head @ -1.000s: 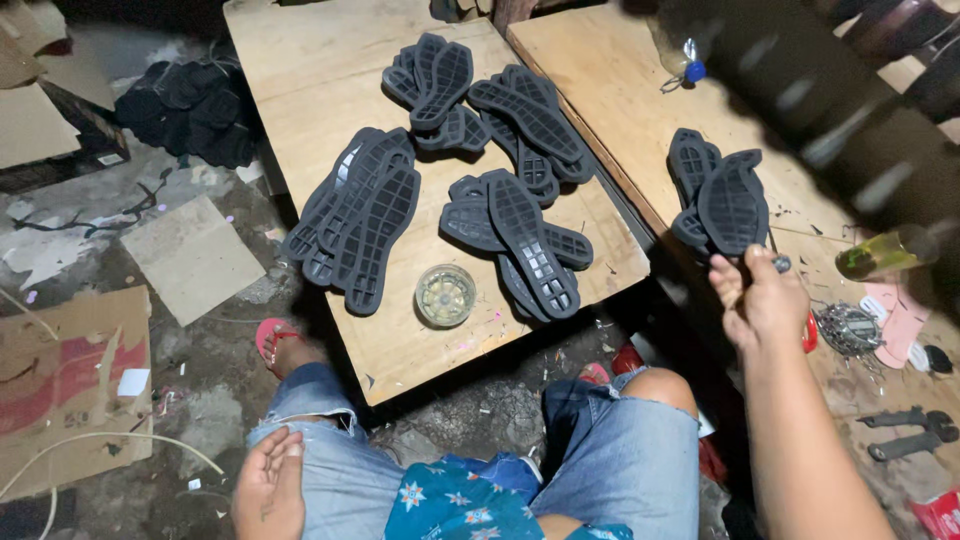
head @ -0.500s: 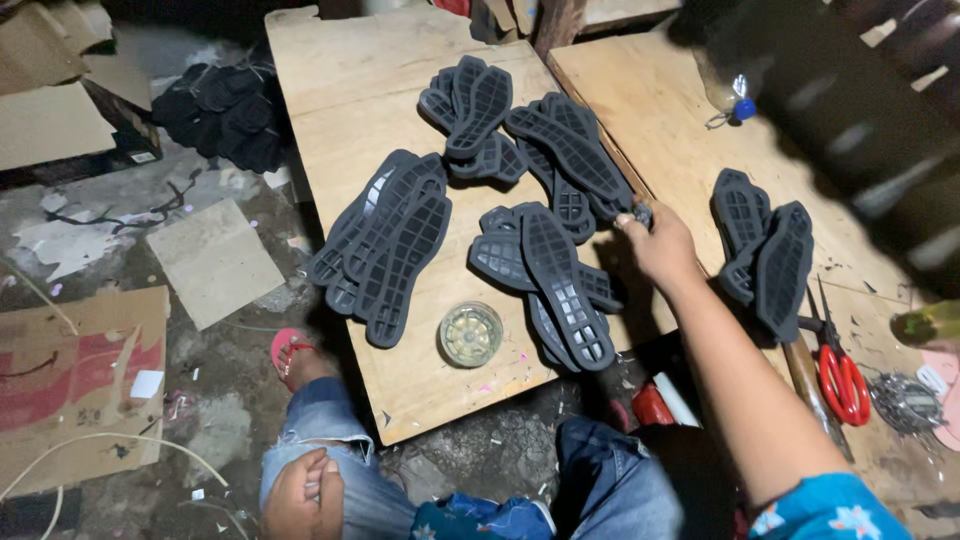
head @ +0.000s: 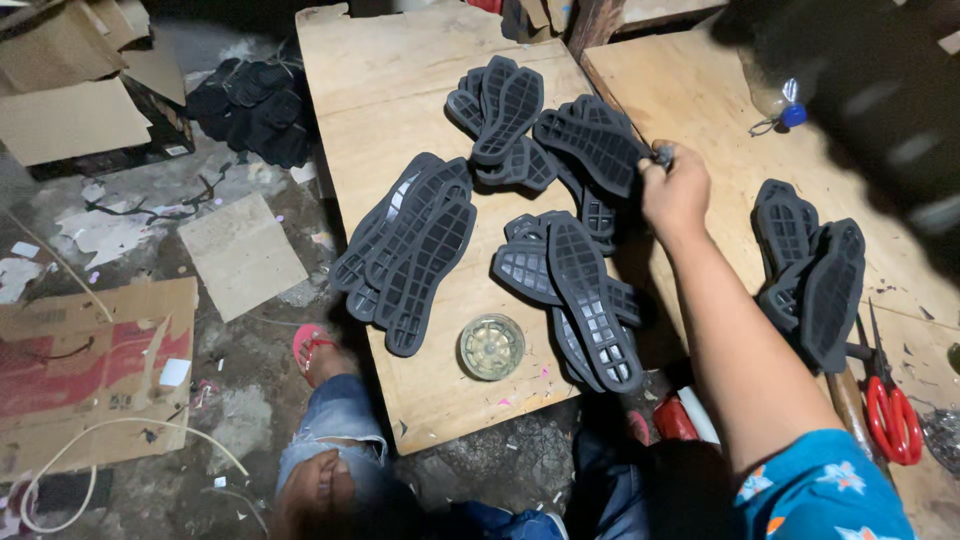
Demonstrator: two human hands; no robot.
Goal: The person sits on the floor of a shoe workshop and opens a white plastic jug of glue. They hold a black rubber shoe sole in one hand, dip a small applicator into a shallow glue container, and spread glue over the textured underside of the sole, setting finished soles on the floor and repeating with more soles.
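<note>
Shoe soles (head: 590, 150) at one o'clock: our right hand (head: 675, 190) clamps fingers on one's edge; left hand (head: 315, 490) rests, fingers together, on our knee.

Dark grey grid-patterned soles (head: 590, 300), red-handled scissors (head: 890, 415), blue flowered sleeve (head: 825, 490), pale wooden boards (head: 400, 100).

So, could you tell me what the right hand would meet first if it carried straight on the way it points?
Most likely the dark shoe sole its right hand already reaches; its fingers seem to touch that sole's edge, though depth is unclear.
</note>
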